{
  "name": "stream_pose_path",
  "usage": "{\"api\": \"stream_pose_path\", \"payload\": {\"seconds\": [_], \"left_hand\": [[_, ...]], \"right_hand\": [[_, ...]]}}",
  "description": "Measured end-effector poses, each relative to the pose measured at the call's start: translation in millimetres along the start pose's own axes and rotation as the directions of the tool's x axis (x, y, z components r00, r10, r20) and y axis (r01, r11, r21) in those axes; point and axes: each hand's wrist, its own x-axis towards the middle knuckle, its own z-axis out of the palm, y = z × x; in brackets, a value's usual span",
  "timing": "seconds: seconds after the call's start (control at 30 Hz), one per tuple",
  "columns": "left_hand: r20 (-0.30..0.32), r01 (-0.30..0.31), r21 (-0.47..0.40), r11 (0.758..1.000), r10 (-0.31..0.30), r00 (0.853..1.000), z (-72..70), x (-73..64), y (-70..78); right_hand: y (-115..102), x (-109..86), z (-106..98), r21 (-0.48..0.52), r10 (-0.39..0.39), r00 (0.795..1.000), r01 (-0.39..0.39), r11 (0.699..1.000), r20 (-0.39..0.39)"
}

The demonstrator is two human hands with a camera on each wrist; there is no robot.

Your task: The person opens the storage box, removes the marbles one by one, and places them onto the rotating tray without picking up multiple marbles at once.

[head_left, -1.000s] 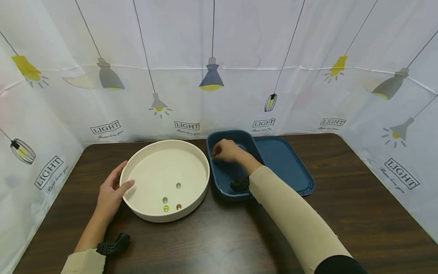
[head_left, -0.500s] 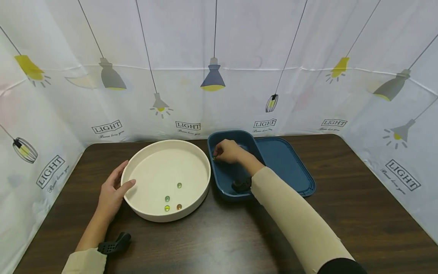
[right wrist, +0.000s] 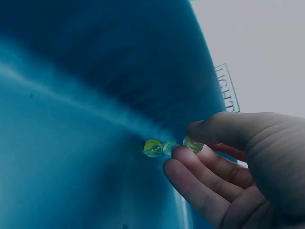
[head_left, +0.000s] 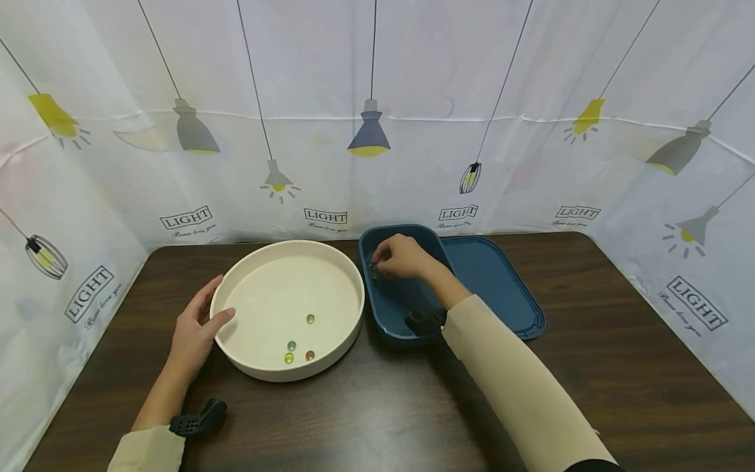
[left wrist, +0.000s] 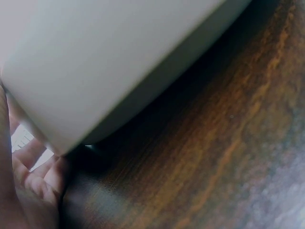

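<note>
Head view takes in the white lamp-printed curtain [head_left: 425, 65] behind my dark brown wood-grain table [head_left: 448, 406]. On it sits the round cream shallow tray [head_left: 277, 282], with the deep blue rectangular tub [head_left: 407, 328] just beside it, I judge for a short reach between them. Right of the tub lies the flat blue rimmed panel [head_left: 501, 282]. My left hand [head_left: 194, 324] grips the tray's wall, thumb over the rim, probably to steady it; only the left wrist view shows curled fingers by the wall's lower edge. My right hand [head_left: 404, 257], inside the tub, pinches a yellow-green glassy marble [right wrist: 193, 144], likely with fingertips because it is so small. Right wrist view separates two loose marbles [right wrist: 153, 148] beside those fingertips, mere glints from above. Four tray marbles [head_left: 291, 345] show in the head view alone.
</note>
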Motion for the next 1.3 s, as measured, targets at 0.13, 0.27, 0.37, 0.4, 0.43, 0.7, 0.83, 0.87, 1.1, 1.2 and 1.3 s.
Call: {"api": "stream_pose_path", "payload": {"seconds": [0.13,0.27,0.37,0.4,0.43,0.7,0.83,0.87,1.1,1.2,1.3], "left_hand": [[0.003,0.008,0.009,1.000,-0.008,1.000,-0.5,-0.3,-0.8],[0.001,0.010,0.005,1.000,-0.010,1.000,-0.9,-0.9,-1.7],[0.000,0.010,0.000,1.000,-0.010,1.000,-1.1,-1.1,-1.6],[0.000,0.010,-0.002,1.000,-0.010,1.000,-1.2,-1.1,-1.5],[0.001,0.011,-0.003,1.000,-0.011,1.000,-1.3,-1.1,-1.3],[0.000,0.021,-0.001,1.000,-0.021,1.000,-3.7,-1.7,-1.4],[-0.004,0.021,0.000,1.000,-0.021,1.000,-4.8,-2.0,-3.6],[-0.005,0.021,0.000,1.000,-0.021,1.000,-5.0,-2.0,-4.2],[-0.002,0.019,-0.017,1.000,-0.019,1.000,-3.5,-1.4,-5.9],[0.011,0.016,-0.025,1.000,-0.016,1.000,-1.5,0.3,-4.8],[0.014,0.016,-0.021,1.000,-0.015,1.000,-1.7,1.5,-3.2]], "right_hand": [[-1.7,-3.0,1.7,0.029,-0.011,1.000,0.012,1.000,-0.013],[-5.5,-6.4,2.5,0.050,-0.033,0.999,0.035,0.998,-0.030],[-10.8,-10.2,0.5,0.069,-0.037,0.998,0.040,0.997,-0.041],[-12.5,-11.6,-0.6,0.079,-0.034,0.998,0.037,0.996,-0.045],[-14.8,-13.5,-2.1,0.088,-0.030,0.998,0.034,0.996,-0.049],[-31.5,-23.8,-5.5,0.143,-0.097,0.994,0.105,0.984,-0.059],[-45.1,-28.8,-1.3,0.161,-0.136,0.988,0.146,0.976,-0.070],[-48.6,-30.3,0.3,0.172,-0.140,0.987,0.151,0.973,-0.077],[-59.3,-45.2,18.1,0.295,-0.167,0.980,0.192,0.936,-0.108],[-58.0,-49.5,25.2,0.313,-0.172,0.977,0.204,0.928,-0.127],[-60.2,-51.9,28.4,0.308,-0.184,0.969,0.228,0.924,-0.164]]}}
